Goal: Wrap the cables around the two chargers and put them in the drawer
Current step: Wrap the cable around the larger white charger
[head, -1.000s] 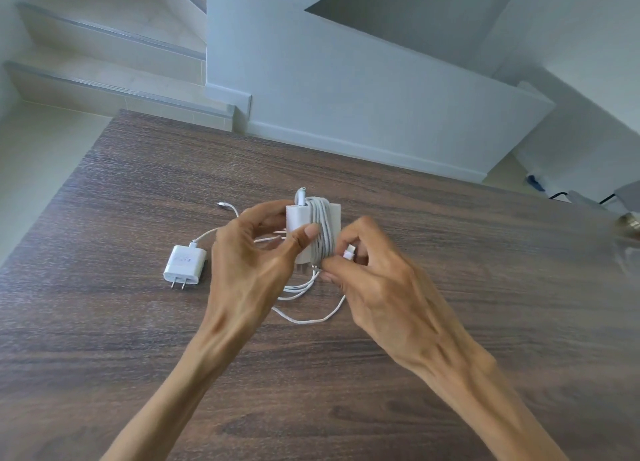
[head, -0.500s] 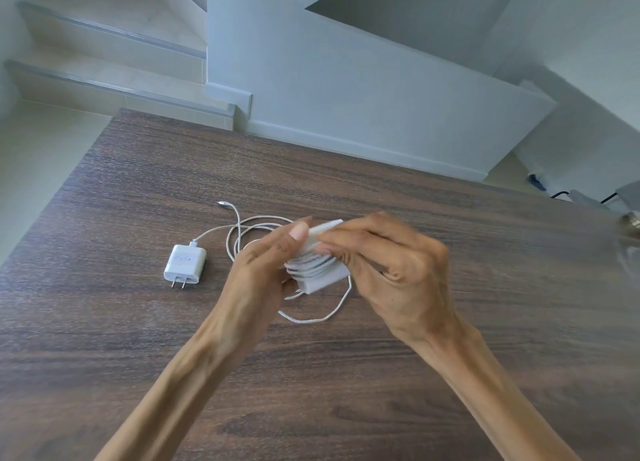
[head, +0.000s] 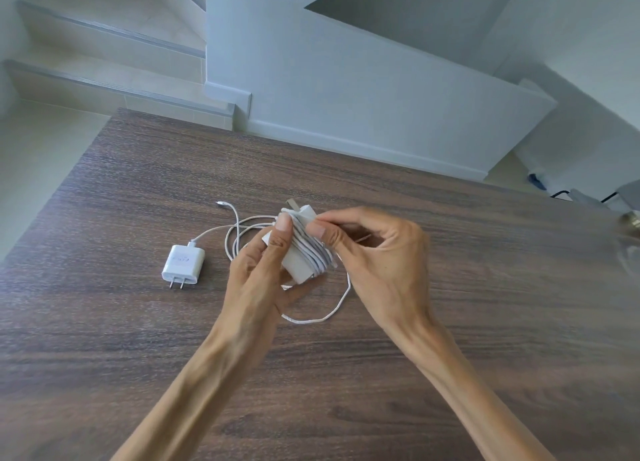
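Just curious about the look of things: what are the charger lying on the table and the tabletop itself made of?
The charger on the table looks like smooth white plastic with two metal prongs. The table shows dark brown wood grain with a matte finish; whether solid wood or laminate, I cannot tell.

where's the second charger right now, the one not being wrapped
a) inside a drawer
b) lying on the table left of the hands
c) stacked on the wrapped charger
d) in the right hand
b: the second charger lies flat on the wooden table, prongs toward the camera, its cable loose, left of the left hand.
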